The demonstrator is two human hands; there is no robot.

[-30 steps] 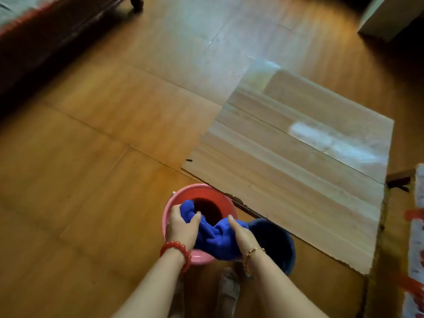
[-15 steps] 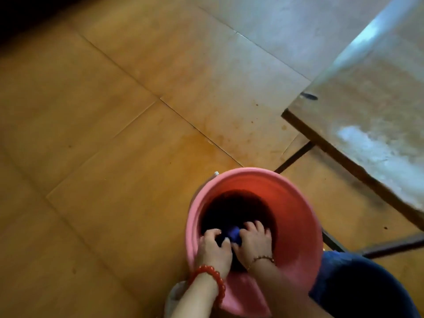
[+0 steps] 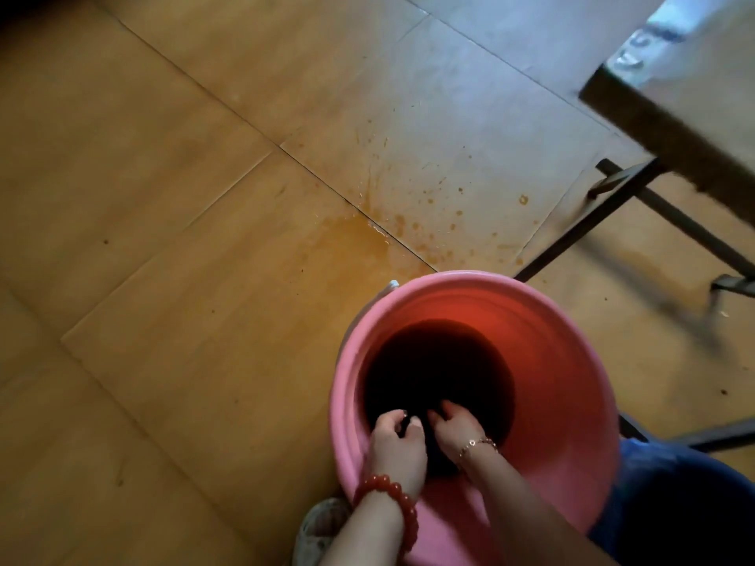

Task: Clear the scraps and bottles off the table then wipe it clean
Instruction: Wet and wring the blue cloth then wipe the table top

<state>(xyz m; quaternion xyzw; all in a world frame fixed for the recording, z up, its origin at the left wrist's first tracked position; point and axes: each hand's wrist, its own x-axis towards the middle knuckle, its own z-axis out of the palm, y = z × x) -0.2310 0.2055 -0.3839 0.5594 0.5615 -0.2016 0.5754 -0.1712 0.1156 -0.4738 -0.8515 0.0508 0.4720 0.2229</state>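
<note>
Head view first: nearest me the left hand and right hand are both down inside the bucket, fingers curled in the dark water. Something dark sits between the left thumb and fingers, but I cannot tell whether either hand actually grips the cloth; it is sunk in the murk and I cannot make it out. A red bracelet rings the left wrist, a thin chain the right. A shoe shows just beside the bucket's near left side, and a blue bin touches or nearly touches its right side. Left of the bucket the floor lies open, wide wooden panels with seams; I see plenty of room there. Just beyond the rim a wet patch and splashes spread over the boards. To the right, dark table legs cross low, hemming that side, and the table corner juts in at the top right, its edge rough and dark, its top pale with glare. Against half a second ago, the camera has dropped closer, the bucket fills more of the picture, both hands have gone deeper, and the blue of the cloth that showed between them is no longer visible.
</note>
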